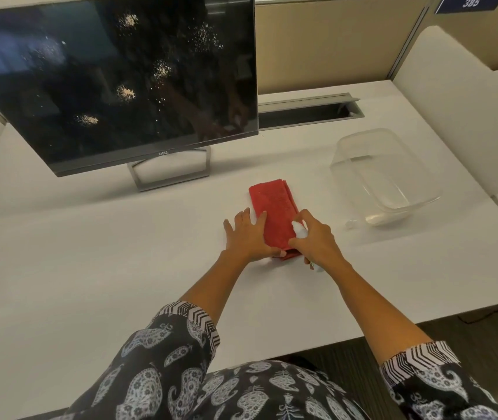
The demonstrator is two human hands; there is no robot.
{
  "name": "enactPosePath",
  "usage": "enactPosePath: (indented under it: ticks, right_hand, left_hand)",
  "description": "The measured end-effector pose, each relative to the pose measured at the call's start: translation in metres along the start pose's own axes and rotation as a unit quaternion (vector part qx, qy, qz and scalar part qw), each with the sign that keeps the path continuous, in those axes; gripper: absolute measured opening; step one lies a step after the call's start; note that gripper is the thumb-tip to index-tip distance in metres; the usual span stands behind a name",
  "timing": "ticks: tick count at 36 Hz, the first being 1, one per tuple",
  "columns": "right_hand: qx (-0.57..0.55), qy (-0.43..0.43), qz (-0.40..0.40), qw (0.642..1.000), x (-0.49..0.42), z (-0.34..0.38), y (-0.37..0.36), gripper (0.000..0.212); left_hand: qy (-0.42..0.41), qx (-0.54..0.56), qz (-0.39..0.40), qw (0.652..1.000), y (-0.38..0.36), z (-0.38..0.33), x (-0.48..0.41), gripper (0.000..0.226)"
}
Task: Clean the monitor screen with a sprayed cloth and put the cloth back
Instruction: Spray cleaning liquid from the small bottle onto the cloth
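A folded red cloth (273, 209) lies flat on the white desk (90, 253), in front of the monitor stand. My left hand (246, 237) rests on the cloth's left edge, fingers spread, thumb at its near corner. My right hand (317, 241) is closed around a small white spray bottle (299, 230), its nozzle just above the cloth's right side. The black monitor screen (105, 77) stands at the back left, dotted with pale speckled patches.
A clear plastic container (393, 201) sits on the desk to the right of the cloth. A grey cable slot (308, 112) runs along the desk's back edge behind it. A white partition (453, 101) borders the right side.
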State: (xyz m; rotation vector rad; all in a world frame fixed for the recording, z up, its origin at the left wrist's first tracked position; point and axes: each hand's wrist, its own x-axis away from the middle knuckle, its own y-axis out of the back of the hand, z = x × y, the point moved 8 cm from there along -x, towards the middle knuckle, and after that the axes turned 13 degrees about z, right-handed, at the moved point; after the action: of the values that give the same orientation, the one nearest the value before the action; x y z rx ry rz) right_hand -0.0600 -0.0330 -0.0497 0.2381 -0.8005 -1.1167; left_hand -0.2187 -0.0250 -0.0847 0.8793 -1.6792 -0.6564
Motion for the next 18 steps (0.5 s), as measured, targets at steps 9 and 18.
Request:
enactPosePath:
  ticks: [9,18]
  right_hand:
    - [-0.012,0.017,0.031,0.999,0.005,-0.005,-0.014,0.040]
    - [0.020,0.031,-0.032,0.999,0.011,-0.014,-0.005,0.037]
  left_hand:
    - [0.008,-0.001,-0.002,1.000,-0.004,-0.001,0.000,0.111]
    - [0.014,-0.004,-0.007,1.000,-0.003,0.000,0.004,0.111]
